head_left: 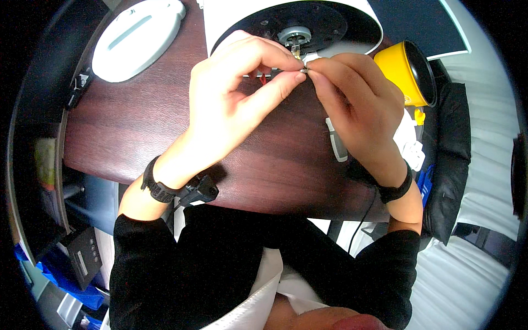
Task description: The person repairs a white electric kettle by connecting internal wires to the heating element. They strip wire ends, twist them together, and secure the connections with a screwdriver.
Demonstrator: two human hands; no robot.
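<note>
My left hand (225,91) and my right hand (360,93) meet above the table, thumb and forefinger of each pinched together. Between their fingertips is a small, shiny metallic piece (304,70); its exact kind is too small to make out. Just beyond the fingers stands a white appliance (352,8) with a dark, round open face. A grey ring (294,36) sits at the middle of that face, with a small yellowish fitting (297,51) below it. A bit of red (263,80) shows under my left fingers.
On the brown table (126,132), a white oval cover (137,38) lies at far left. A yellow cylinder with a black rim (401,74) stands at right. A grey-and-white handheld object (337,142) lies beside my right wrist. A black device (199,190) is near my left wrist.
</note>
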